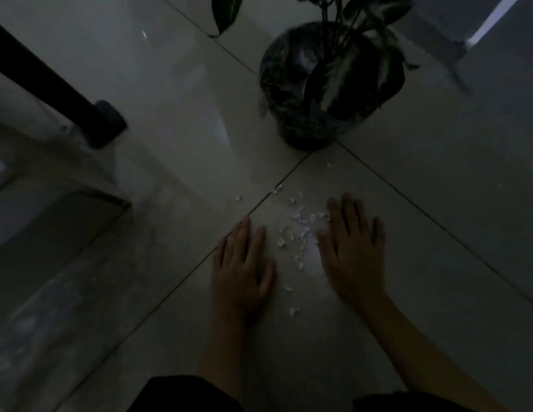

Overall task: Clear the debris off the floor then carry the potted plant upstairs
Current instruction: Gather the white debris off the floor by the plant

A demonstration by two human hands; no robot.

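Small white scraps of debris (299, 227) lie scattered on the pale tiled floor (437, 188), between my two hands. My left hand (244, 269) rests flat on the floor to the left of the scraps, fingers apart, holding nothing. My right hand (356, 248) lies flat to their right, fingers spread, its thumb side touching the nearest scraps. A potted plant (324, 84) in a dark round marbled pot stands upright just beyond the debris, with broad dark variegated leaves. The scene is dim.
A black furniture leg (104, 123) slants down at the left. A step or low ledge (66, 221) occupies the lower left. A pale furniture leg (455, 58) shows at the upper right. My dark-clothed knees (185, 394) fill the bottom edge.
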